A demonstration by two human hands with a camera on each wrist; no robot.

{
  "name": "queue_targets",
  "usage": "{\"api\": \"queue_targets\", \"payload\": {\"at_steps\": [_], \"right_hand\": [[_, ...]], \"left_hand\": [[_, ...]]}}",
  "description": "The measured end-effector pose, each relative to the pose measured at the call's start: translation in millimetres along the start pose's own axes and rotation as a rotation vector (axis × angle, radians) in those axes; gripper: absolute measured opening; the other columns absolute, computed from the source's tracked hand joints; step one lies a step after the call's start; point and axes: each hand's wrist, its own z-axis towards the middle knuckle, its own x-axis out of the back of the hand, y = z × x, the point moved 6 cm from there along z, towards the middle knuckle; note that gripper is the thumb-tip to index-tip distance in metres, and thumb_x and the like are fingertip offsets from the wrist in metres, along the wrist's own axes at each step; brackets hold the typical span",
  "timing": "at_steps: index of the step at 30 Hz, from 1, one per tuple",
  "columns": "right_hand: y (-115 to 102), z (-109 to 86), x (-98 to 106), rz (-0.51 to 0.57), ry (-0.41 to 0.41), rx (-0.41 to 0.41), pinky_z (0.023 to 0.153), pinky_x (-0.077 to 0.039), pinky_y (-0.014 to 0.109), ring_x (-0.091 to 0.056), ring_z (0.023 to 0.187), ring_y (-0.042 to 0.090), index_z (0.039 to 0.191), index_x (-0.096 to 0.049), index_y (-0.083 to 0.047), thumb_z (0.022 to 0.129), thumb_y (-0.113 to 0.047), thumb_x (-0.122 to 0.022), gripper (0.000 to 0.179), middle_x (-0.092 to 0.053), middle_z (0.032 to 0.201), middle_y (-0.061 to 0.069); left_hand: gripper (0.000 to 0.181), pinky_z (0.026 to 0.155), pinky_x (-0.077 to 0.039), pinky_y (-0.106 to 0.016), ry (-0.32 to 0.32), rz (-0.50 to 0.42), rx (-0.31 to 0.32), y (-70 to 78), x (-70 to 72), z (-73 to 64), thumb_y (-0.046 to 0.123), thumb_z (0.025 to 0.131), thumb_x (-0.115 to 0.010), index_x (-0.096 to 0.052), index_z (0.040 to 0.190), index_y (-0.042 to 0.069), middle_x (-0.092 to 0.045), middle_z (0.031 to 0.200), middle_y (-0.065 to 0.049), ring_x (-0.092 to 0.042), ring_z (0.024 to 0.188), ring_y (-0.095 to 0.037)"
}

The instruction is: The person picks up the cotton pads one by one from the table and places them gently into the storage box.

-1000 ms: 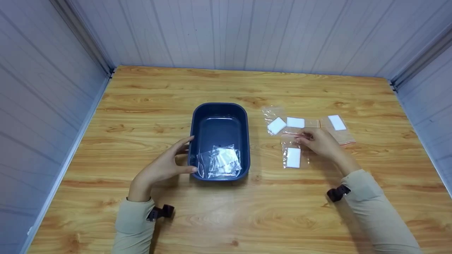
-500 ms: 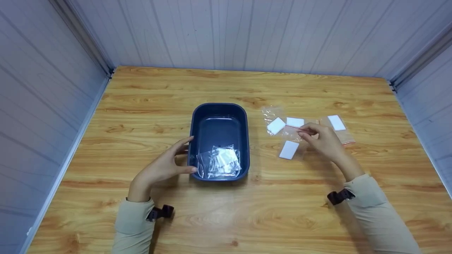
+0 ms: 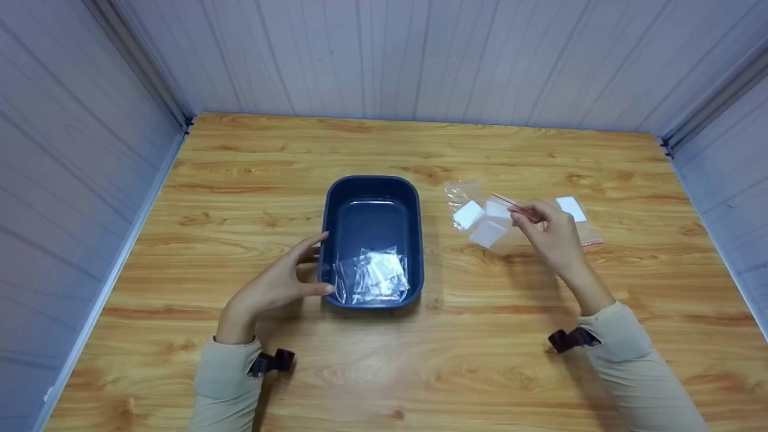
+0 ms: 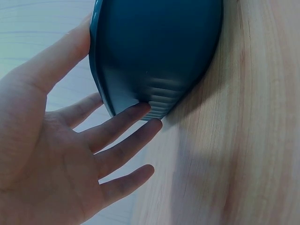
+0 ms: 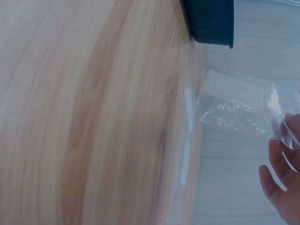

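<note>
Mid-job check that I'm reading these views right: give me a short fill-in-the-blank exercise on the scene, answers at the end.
The right grip pinches a clear bag by its ____-coloured strip.
The left grip touches the tub on the person's ____ side.
Of the tub's near and far ends, the bags inside lie at the ____ one.
The flat pieces in the loose bags on the table are ____ in colour.

Missing words: red; left; near; white.
</note>
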Motion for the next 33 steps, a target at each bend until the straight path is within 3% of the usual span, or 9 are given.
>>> {"api": "queue_targets", "payload": {"at_steps": [12,17,22,33], "right_hand": [[-28,0.9,-3,0.058,0.08,-0.001,0.071,-0.047,0.013,-0.062,0.078,-0.002,0.1,-0.073,0.004,0.091,-0.003,-0.07,0.011,-0.074,0.088,0.013],[-40,-0.4,-8,0.087,0.096,0.024,0.076,-0.048,0.012,-0.064,0.079,-0.003,0.099,-0.072,0.005,0.09,0.001,-0.07,0.01,-0.074,0.09,0.014],[-53,-4.2,-16,0.122,0.089,0.052,0.072,-0.052,0.013,-0.065,0.081,0.0,0.1,-0.072,0.006,0.09,0.001,-0.071,0.011,-0.074,0.094,0.014],[-79,-7.6,-27,0.157,0.099,0.158,0.079,-0.048,0.019,-0.063,0.081,0.005,0.099,-0.073,0.004,0.088,0.005,-0.07,0.011,-0.074,0.083,0.01]], "left_hand": [[0.097,0.115,-0.019,-0.061,0.007,0.0,0.032,-0.7,0.1,-0.5,0.029,0.081,-0.083,-0.024,0.158,0.023,-0.035,0.155,-0.019,-0.033,0.141,-0.037],[0.097,0.115,-0.019,-0.061,0.006,0.007,0.035,-0.4,0.1,-0.2,0.031,0.081,-0.083,-0.024,0.158,0.023,-0.035,0.155,-0.018,-0.032,0.142,-0.037],[0.097,0.115,-0.019,-0.062,0.009,0.015,0.036,-0.2,0.4,-0.5,0.032,0.081,-0.083,-0.024,0.158,0.023,-0.035,0.155,-0.018,-0.032,0.142,-0.037],[0.096,0.115,-0.02,-0.061,0.01,0.031,0.009,1.5,0.4,-1.7,0.028,0.081,-0.083,-0.026,0.157,0.023,-0.038,0.153,-0.017,-0.035,0.141,-0.036]]}}
